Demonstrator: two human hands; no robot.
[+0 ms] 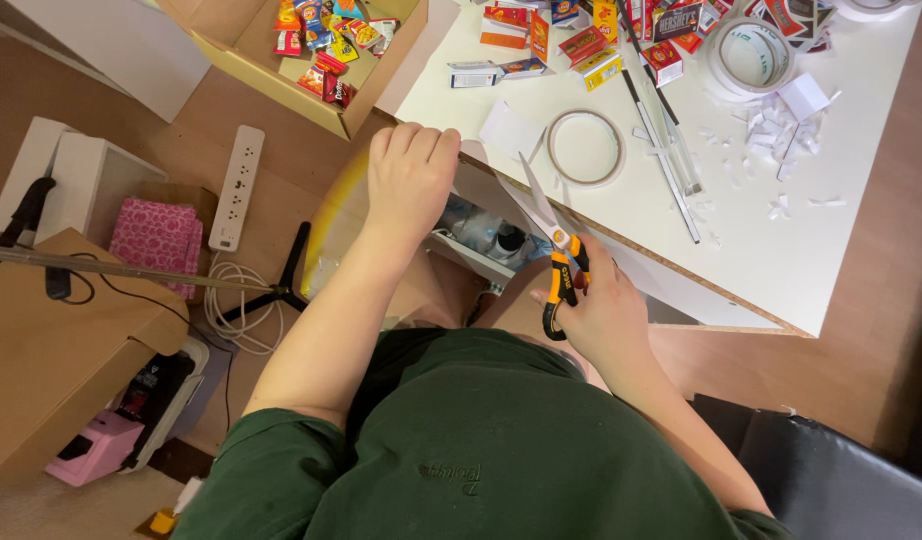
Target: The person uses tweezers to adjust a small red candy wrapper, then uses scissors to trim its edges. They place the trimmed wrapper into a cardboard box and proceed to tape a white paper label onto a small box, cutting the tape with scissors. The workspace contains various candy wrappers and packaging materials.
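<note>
Head view shows the right hand (pixel 606 315), fingers closed through the loops, gripping orange-and-black-handled steel scissors (pixel 553 240) at the white surface (pixel 841 250) edge—light, stiff, sharp—while the left hand (pixel 411 175) rests curled, holding nothing.

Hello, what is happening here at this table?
A person in a green shirt sits at a white table. The right hand holds orange-handled scissors, blades over the table's edge. The left hand is closed at the table's near corner. A tape ring, paper scraps and small snack boxes lie on top.
</note>
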